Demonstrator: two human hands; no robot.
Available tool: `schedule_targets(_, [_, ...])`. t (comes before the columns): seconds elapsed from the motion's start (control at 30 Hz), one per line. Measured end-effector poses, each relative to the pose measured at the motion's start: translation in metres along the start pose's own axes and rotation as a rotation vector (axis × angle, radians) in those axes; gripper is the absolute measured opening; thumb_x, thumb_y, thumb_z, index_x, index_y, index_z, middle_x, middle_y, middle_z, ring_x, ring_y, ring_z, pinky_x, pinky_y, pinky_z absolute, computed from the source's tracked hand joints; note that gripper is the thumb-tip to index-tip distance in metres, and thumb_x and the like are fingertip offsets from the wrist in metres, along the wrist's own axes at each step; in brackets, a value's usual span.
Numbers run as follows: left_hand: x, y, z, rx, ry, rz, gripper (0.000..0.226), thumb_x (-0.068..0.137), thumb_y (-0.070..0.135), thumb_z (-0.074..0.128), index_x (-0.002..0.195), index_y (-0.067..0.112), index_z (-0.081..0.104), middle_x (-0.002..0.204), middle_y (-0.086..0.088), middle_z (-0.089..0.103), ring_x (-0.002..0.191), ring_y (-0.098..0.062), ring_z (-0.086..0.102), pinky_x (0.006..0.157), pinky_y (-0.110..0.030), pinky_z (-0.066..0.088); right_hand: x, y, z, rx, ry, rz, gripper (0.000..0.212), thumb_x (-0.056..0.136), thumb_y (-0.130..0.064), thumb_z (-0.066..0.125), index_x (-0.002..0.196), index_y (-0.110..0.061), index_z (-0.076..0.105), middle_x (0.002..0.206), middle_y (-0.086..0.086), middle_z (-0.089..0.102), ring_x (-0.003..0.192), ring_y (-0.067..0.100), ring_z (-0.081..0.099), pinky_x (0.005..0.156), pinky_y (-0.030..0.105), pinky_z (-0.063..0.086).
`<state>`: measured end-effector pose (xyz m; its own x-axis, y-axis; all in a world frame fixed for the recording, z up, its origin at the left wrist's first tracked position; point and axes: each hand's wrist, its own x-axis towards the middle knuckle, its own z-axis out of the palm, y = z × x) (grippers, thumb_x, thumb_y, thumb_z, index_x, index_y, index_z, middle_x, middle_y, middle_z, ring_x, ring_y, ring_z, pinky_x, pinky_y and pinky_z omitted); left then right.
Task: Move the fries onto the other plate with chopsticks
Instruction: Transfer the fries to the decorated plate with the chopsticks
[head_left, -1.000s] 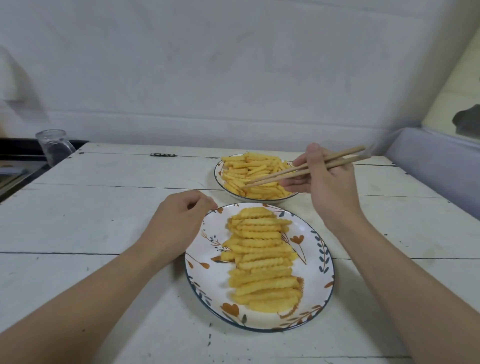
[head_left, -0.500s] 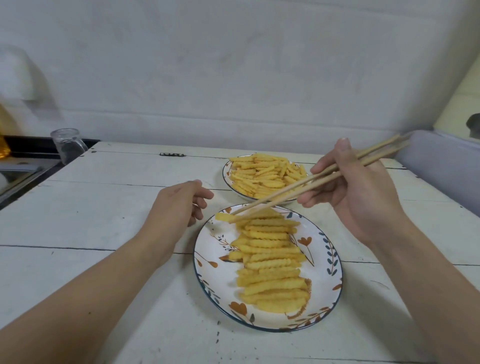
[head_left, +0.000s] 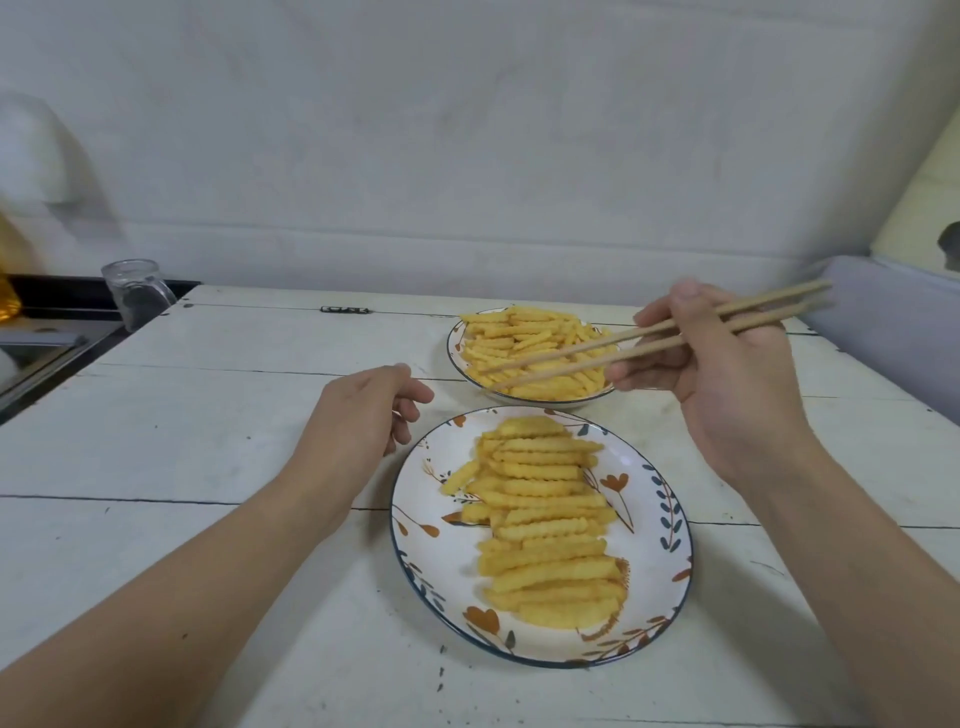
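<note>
Chopsticks (head_left: 597, 353) tips over far-plate fries (head_left: 524, 345)

I sit at a white-painted wooden plank table (head_left: 218, 457), its boards scuffed and split by dark seams. A plain whitish wall (head_left: 467, 130) rises behind it, evenly and softly lit. At my far left a clear glass mug (head_left: 136, 300) stands by a black counter edge (head_left: 57, 291), with a metal sink rim (head_left: 41, 348) below. To my right a pale grey padded surface (head_left: 893, 317) meets a cream-coloured panel (head_left: 924, 197).
</note>
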<state>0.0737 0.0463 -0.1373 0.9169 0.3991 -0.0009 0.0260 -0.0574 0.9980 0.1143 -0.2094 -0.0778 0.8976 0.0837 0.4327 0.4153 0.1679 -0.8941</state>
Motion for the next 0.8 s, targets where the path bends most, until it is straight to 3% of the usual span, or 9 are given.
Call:
schedule_targets(0.13, [-0.002,-0.004,0.004,0.104,-0.027,0.051,0.039,0.104,0.031,0.052,0.082,0.011,0.078,0.075,0.000,0.061,0.065,-0.015,0.053,0.067,-0.029,0.044,0.006,0.015,-0.004,-0.109,0.136,-0.028,0.036,0.106,-0.027,0.048,0.084,-0.005,0.065,0.065,0.007,0.067,0.063,0.035,0.072,0.065,0.043,0.063])
schedule_targets(0.4, [-0.001,-0.005,0.003,0.109,-0.034,0.068,0.040,0.104,0.032,0.053,0.080,0.013,0.079,0.076,0.000,0.061,0.066,-0.015,0.054,0.071,-0.032,0.044,0.011,0.032,0.006,-0.155,0.127,0.018,0.040,0.105,-0.033,0.050,0.087,-0.001,0.066,0.071,0.016,0.068,0.067,0.036,0.073,0.069,0.044,0.063])
schedule_targets(0.53, [0.000,-0.006,0.003,0.108,-0.037,0.067,0.040,0.104,0.032,0.052,0.080,0.012,0.079,0.075,0.001,0.061,0.066,-0.014,0.053,0.070,-0.031,0.043,0.013,0.033,0.007,-0.122,0.146,0.037,0.045,0.106,-0.034,0.047,0.085,0.002,0.065,0.073,0.022,0.068,0.067,0.039,0.073,0.066,0.041,0.064])
schedule_targets(0.7, [-0.001,-0.005,0.003,0.096,-0.031,0.062,0.039,0.103,0.030,0.054,0.080,0.012,0.079,0.075,0.000,0.061,0.064,-0.014,0.053,0.067,-0.030,0.043,0.016,0.020,-0.001,0.013,0.198,0.059,0.047,0.106,-0.037,0.046,0.077,-0.003,0.063,0.060,0.009,0.064,0.058,0.032,0.071,0.061,0.040,0.063])
schedule_targets(0.8, [0.000,-0.002,0.001,0.036,-0.016,0.020,0.036,0.102,0.026,0.055,0.080,0.011,0.079,0.074,-0.001,0.061,0.062,-0.015,0.053,0.064,-0.031,0.042,0.012,0.003,-0.009,0.104,0.111,0.079,0.049,0.104,-0.040,0.045,0.078,-0.002,0.063,0.061,0.015,0.063,0.057,0.033,0.069,0.058,0.037,0.060])
